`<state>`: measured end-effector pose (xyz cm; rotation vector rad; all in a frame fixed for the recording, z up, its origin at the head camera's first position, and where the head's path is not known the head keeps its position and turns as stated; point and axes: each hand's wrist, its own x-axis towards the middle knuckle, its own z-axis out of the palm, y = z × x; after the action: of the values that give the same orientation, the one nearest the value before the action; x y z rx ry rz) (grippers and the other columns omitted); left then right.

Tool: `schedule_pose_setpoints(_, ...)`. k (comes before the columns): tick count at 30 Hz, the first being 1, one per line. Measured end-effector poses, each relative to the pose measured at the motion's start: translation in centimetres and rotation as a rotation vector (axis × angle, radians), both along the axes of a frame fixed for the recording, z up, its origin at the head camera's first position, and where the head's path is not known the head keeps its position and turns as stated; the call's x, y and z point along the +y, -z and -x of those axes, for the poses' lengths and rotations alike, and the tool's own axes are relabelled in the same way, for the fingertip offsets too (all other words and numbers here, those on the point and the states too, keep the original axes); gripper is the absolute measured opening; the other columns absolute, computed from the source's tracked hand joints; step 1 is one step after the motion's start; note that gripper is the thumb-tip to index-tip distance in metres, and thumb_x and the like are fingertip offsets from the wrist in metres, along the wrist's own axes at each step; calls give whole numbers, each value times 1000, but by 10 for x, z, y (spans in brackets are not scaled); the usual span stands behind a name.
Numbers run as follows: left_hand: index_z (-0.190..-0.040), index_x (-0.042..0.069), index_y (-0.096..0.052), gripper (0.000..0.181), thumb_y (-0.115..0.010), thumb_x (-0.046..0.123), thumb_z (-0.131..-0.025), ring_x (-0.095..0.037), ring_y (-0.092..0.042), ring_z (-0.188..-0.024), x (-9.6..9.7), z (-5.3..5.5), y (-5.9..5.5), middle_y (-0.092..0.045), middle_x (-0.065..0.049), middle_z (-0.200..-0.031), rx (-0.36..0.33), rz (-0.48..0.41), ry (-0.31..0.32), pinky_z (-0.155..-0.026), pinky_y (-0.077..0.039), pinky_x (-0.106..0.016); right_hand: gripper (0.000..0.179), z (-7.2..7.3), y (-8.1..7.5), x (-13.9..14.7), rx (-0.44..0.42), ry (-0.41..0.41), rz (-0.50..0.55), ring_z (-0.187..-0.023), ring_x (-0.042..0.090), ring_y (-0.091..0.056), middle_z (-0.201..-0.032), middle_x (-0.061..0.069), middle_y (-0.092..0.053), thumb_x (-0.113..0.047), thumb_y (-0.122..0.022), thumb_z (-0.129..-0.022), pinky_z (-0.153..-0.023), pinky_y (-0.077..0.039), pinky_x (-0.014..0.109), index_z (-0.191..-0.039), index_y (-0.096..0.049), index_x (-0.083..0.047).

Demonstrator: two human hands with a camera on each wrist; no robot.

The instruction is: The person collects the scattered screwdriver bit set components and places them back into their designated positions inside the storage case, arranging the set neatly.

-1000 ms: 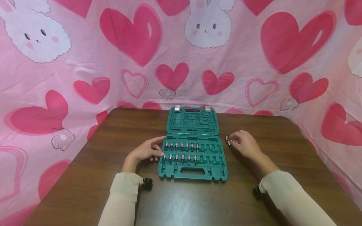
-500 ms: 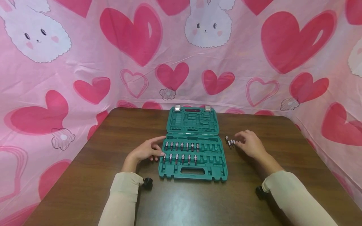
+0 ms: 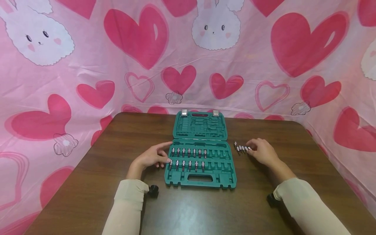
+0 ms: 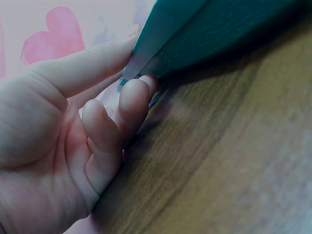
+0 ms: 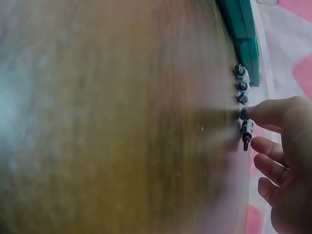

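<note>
An open green socket case (image 3: 200, 184) lies on the table, with two rows of bit sockets (image 3: 189, 164) filling the left and middle slots of its near half. My left hand (image 3: 151, 156) holds the case's left edge, thumb on the side and other fingers curled low against it; the left wrist view shows the case wall (image 4: 170, 29) at its fingertips. To the right of the case, my right hand (image 3: 262, 151) pinches a bit socket (image 5: 243, 114) at the end of a short row of loose bit sockets (image 3: 241, 148) on the table.
The case lid (image 3: 200, 125) lies folded back, with two latches at its far edge. Empty slots (image 3: 221, 166) show at the right of the near half. A pink heart-patterned cloth (image 3: 246, 62) hangs behind the brown wooden table (image 3: 188, 212).
My right hand has slid a little to the right along the table, and more of the loose bit sockets have come into sight beside it. The left hand and case stay put.
</note>
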<state>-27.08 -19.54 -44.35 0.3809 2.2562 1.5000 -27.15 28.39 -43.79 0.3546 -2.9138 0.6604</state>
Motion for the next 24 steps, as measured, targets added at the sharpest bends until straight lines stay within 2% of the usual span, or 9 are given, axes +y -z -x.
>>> schedule_pose_setpoints(5,-150,21,-39,73,-74,16,-87,-24,-61,-63,0,0,-1,-68,-13,-87,-2,-2,2,-56,-50,-32,20,0,0,3,-28,7,5,-86,29,-52,-91,9,-59,-9,-68,-88,-74,-44,48,-108,-68,-6)
schedule_pose_setpoints(12,-150,21,-39,72,-74,16,-87,-24,-61,-63,0,0,0,-68,-13,-88,-1,1,0,-56,-50,-32,21,2,3,5,-38,-10,-6,-74,25,-51,-81,5,-57,-6,-69,-86,-64,-41,40,-107,-68,-6)
schedule_pose_setpoints(19,-151,20,-37,73,-74,15,-87,-24,-61,-63,0,0,-1,-68,-12,-87,4,-10,8,-55,-49,-33,19,2,4,7,-83,1,26,-69,22,-50,-77,4,-56,-5,-68,-88,-61,-40,36,-106,-66,-6)
schedule_pose_setpoints(24,-151,19,-37,74,-74,14,-87,-23,-61,-62,0,0,-1,-68,-12,-86,2,-14,15,-55,-49,-33,17,1,3,6,-57,5,28,-68,22,-52,-76,4,-58,-4,-69,-86,-61,-41,38,-102,-64,-4)
